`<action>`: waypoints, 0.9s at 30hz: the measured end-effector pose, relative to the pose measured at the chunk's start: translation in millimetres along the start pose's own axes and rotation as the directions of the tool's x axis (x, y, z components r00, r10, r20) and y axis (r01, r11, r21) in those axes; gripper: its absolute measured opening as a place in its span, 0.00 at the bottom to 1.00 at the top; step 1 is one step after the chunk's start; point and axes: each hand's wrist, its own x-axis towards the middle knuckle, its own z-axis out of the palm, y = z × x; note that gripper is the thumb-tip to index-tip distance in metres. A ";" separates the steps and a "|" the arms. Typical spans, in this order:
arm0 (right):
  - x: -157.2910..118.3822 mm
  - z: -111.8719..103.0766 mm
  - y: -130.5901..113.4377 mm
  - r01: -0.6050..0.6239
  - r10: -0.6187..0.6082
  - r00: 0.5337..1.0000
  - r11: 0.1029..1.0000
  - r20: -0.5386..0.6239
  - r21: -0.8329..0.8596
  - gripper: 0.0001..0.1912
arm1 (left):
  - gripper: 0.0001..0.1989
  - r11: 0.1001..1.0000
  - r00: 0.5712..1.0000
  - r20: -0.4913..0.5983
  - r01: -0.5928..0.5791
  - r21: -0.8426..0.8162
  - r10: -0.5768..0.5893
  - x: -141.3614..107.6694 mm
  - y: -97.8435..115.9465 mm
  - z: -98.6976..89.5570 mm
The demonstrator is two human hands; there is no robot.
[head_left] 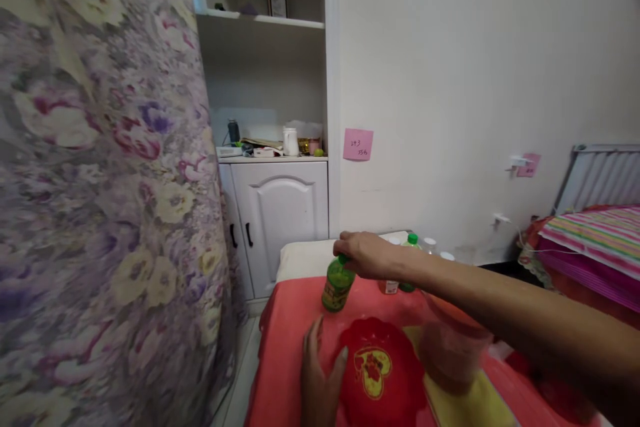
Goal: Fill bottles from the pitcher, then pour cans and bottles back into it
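Observation:
A green bottle [337,288] stands upright on the red cloth [285,333]. My right hand [363,253] reaches across from the right and is closed on the bottle's green cap from above. My left hand [323,373] is low in the view, fingers apart, holding nothing, at the left edge of a red scalloped plate [395,353] with a yellow design. Right of the plate is a clear reddish container [453,353], partly behind my right forearm, above a yellow sheet [467,403].
Behind my right arm stand several bottles, one with a green cap [413,239]. A floral curtain [110,180] hangs at the left, beside a white cabinet [280,213]. A bed [600,240] with striped cover is at the right.

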 end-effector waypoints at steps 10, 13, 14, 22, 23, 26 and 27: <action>-99.4 -9.0 -37.0 0.027 -0.017 0.999 0.971 -0.043 0.238 0.12 | 0.38 0.999 0.970 0.243 -0.010 -0.031 0.018 -25.6 20.4 16.9; -107.6 1.5 -37.5 0.002 0.025 0.997 0.945 -0.079 0.328 0.11 | 0.37 0.997 0.951 0.309 0.037 -0.066 -0.014 -30.0 19.7 19.2; -110.2 4.9 -37.2 -0.008 0.040 0.995 0.936 -0.086 0.353 0.11 | 0.36 0.996 0.946 0.322 0.048 -0.076 -0.021 -30.6 20.0 19.2; -124.8 30.0 -34.2 -0.148 0.254 0.956 0.850 -0.146 0.506 0.20 | 0.32 0.999 0.962 0.272 -0.037 0.023 0.029 -27.4 25.7 18.3; -125.3 32.2 -34.9 -0.169 0.280 0.947 0.849 -0.156 0.500 0.18 | 0.32 0.997 0.964 0.260 -0.063 0.041 0.051 -26.9 23.9 18.8; -125.5 36.4 -38.5 -0.235 0.343 0.927 0.849 -0.155 0.474 0.14 | 0.32 0.987 0.968 0.231 -0.121 0.102 0.095 -26.0 15.1 20.2; -125.4 37.1 -39.5 -0.247 0.355 0.922 0.846 -0.153 0.473 0.13 | 0.32 0.984 0.967 0.232 -0.138 0.117 0.108 -25.8 12.1 20.3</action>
